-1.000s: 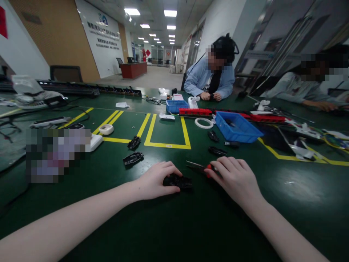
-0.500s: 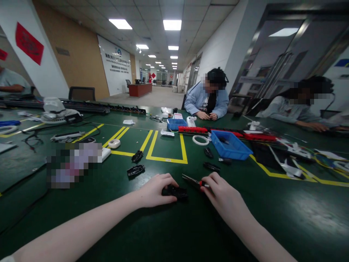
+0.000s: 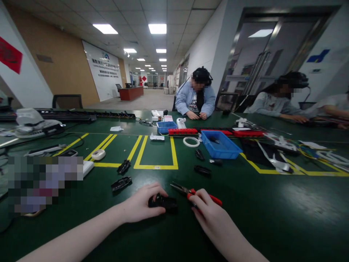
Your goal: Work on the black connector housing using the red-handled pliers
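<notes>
My left hand (image 3: 148, 202) is closed on a black plastic part (image 3: 167, 203) that rests on the green table, thumb on the near side and fingers on the far side. To its right, my right hand (image 3: 208, 209) grips long-nose pliers (image 3: 185, 190) with red handles. The tips of the pliers point up and left, apart from the black part, and one handle sticks out to the right of my fingers. Two similar black parts, one nearer (image 3: 121, 184) and one farther (image 3: 124, 166), lie beyond my left hand.
A blue bin (image 3: 220, 145) stands beyond my right hand with dark pieces inside. Near it lie several small black parts (image 3: 202, 170) and a white ring (image 3: 191, 142). Red strips (image 3: 182, 131) run behind. A co-worker (image 3: 195, 96) sits across the table (image 3: 272, 211); others sit at right.
The view has swung to the right. My right hand has shifted its hold on the pliers, so a red handle now shows beyond the fingers. My left hand keeps the black part.
</notes>
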`<state>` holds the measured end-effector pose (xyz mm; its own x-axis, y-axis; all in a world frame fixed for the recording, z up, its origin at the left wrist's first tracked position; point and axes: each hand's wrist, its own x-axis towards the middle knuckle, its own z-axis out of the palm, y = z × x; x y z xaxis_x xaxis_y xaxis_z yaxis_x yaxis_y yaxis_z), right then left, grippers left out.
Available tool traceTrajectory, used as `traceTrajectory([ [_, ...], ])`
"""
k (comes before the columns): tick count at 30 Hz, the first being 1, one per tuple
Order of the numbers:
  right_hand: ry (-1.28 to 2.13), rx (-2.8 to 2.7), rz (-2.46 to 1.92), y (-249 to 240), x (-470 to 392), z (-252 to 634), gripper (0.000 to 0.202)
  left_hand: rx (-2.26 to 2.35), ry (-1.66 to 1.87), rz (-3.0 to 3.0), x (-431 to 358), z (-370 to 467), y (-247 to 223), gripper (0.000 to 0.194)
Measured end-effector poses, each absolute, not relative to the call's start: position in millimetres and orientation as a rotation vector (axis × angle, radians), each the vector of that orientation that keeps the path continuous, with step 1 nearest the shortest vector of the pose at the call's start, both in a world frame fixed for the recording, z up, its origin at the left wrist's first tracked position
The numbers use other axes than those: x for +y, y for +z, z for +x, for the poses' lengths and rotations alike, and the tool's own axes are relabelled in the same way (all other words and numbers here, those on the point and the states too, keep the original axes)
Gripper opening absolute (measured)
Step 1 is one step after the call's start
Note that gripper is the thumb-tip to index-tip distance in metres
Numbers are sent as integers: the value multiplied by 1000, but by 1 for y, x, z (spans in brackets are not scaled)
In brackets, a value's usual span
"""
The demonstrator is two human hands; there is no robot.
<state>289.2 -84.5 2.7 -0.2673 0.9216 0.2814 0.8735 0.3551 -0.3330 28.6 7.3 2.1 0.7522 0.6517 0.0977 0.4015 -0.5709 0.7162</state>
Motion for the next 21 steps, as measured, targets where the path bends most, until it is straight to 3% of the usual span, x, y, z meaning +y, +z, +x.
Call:
traceTrajectory([
  [7, 192, -2259, -1420, -6, -71, 301, 34, 761, 409, 2177, 12, 28, 4, 31],
  [13, 14, -2302, -1379, -6, -70, 304, 36, 756, 419, 2163, 14, 28, 3, 33],
  [21, -174, -2263, -1606, -4, -71, 314, 50, 766, 372, 2138, 14, 27, 5, 33],
])
